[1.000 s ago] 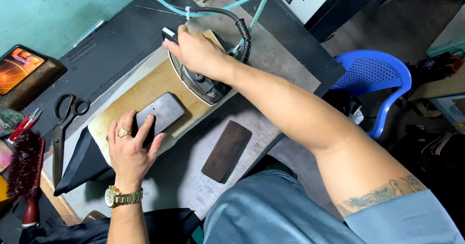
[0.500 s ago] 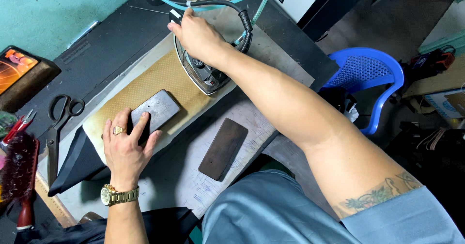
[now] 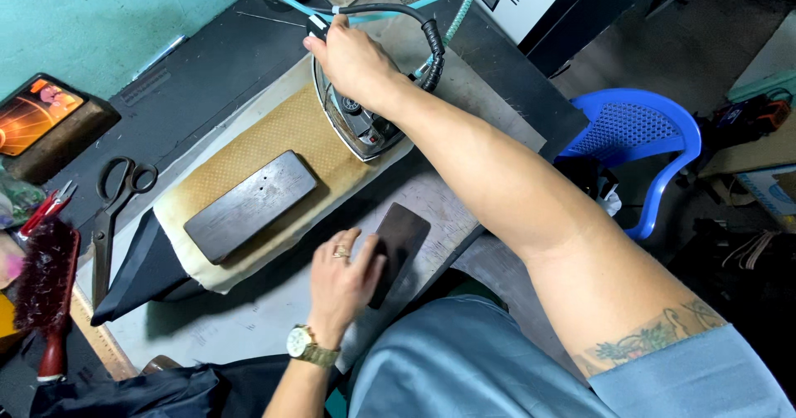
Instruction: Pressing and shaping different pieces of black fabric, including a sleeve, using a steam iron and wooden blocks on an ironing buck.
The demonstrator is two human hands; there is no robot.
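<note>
A: Right hand (image 3: 352,57) first?
B: Upper middle of frame, fingers wrapped tight round the handle of the steam iron (image 3: 358,119). The iron sits flat at the far end of the tan pressing pad (image 3: 265,140), half over its edge. Grip looks like parking or steadying it, so the hot sole stays clear of the other hand. A black cord and teal hose (image 3: 439,16) loop off the handle toward the top edge.

A: Left hand (image 3: 344,281)?
B: Lower centre. Fingers loosely spread, lying flat on the near edge of a dark rectangular fabric piece (image 3: 400,248). Pressing or sliding it, not pinching; nothing clamped. Ring on one finger, gold watch on the wrist.

A: Where's that piece?
B: On the grey table (image 3: 215,327), just in front of the pad, centre frame, angled, well apart from the iron.

A: On the pad?
B: A dark wooden block (image 3: 249,206), left of centre, lying flat, probably left as a weight. Black cloth (image 3: 137,269) pokes out under the pad's left end.

A: Further out?
B: Scissors (image 3: 116,211) and a dark brush with a red handle (image 3: 46,289) at left, phone with a lit orange screen (image 3: 37,115) upper left, blue plastic chair (image 3: 643,148) at right.
</note>
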